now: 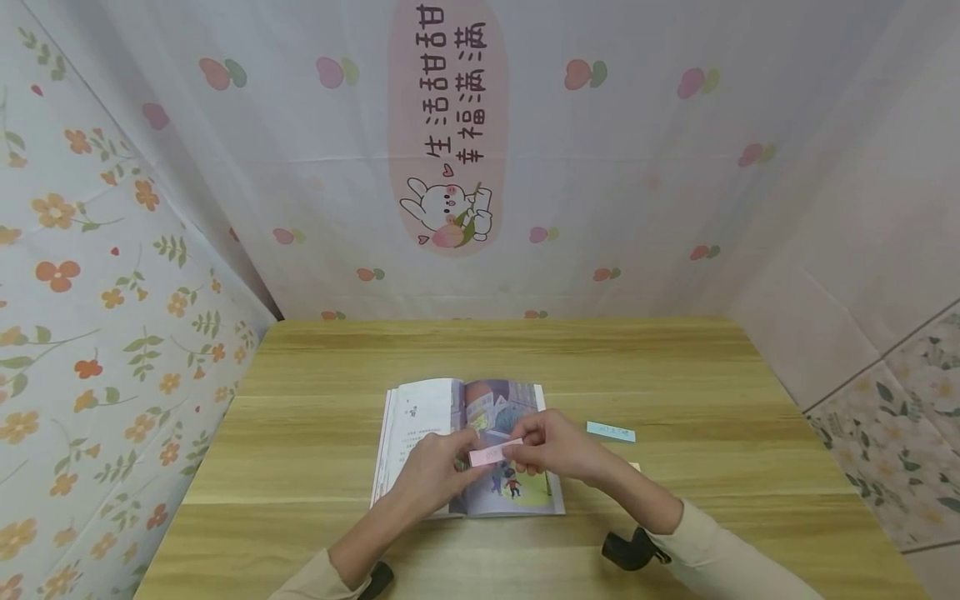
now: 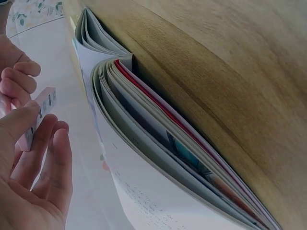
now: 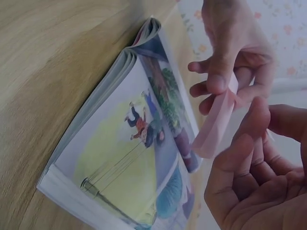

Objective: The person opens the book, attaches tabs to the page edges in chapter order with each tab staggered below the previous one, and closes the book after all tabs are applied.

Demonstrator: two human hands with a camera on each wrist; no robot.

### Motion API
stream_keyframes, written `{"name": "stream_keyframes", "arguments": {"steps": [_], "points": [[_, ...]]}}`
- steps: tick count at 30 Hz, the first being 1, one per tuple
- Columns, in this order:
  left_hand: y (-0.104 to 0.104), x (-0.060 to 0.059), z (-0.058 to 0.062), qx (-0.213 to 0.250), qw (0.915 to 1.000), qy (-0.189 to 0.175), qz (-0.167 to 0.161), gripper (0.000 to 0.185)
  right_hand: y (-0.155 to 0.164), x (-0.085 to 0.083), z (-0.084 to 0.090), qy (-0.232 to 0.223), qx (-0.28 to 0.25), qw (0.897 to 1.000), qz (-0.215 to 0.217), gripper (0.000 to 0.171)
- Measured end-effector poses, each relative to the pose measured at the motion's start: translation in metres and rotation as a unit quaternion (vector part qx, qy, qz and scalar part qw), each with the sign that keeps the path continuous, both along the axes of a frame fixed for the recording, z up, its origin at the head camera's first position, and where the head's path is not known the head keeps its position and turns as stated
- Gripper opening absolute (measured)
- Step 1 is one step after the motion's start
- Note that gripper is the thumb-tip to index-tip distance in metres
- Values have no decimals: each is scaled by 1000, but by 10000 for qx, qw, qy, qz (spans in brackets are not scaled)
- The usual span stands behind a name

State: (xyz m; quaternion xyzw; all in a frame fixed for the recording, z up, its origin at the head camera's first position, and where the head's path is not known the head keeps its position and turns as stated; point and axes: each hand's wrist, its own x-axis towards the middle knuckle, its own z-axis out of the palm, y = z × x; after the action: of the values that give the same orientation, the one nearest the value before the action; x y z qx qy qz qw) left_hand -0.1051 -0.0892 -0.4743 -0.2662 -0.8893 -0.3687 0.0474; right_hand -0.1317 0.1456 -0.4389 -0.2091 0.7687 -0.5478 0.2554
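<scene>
Over the open picture book (image 1: 513,492), my left hand (image 1: 431,471) pinches a small pink sticky-note pad (image 1: 487,455) between thumb and fingers. The pad (image 3: 216,122) looks like a narrow pale block in the right wrist view, its near end sticking out from the left thumb. My right hand (image 1: 558,450) is bent over the pad's right end, its thumb overlapping it in the head view. From the right wrist, the right fingers (image 3: 237,148) appear curled close beside the pad. Whether they hold its top sheet cannot be made out.
A blue sticky-note strip (image 1: 611,431) lies on the wooden table (image 1: 675,375) right of the book. A bit of a pale yellow piece (image 1: 635,467) shows behind the right forearm. Black wrist mounts (image 1: 628,550) sit under the sleeves. A printed curtain (image 1: 330,167) stands behind.
</scene>
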Motion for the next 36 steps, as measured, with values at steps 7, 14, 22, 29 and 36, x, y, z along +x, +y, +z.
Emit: {"name": "stream_keyframes", "arguments": {"steps": [7, 14, 22, 29, 36], "points": [[-1, 1, 3, 21, 9998, -214, 34, 22, -3, 1, 4, 129, -99, 9998, 147, 22], [-2, 2, 6, 67, 9988, -467, 132, 23, -8, 3, 9, 238, -158, 9994, 214, 20], [-3, 4, 7, -9, 9985, -521, 145, 22, -15, 6, 17, 184, -288, 9991, 269, 17], [-4, 6, 8, 64, 9985, -537, 99, 25, -19, 9, 20, 317, -355, 9983, 333, 20], [-5, 7, 10, 77, 9981, -605, 55, 26, -20, 10, 22, 431, -376, 9977, 358, 18]]}}
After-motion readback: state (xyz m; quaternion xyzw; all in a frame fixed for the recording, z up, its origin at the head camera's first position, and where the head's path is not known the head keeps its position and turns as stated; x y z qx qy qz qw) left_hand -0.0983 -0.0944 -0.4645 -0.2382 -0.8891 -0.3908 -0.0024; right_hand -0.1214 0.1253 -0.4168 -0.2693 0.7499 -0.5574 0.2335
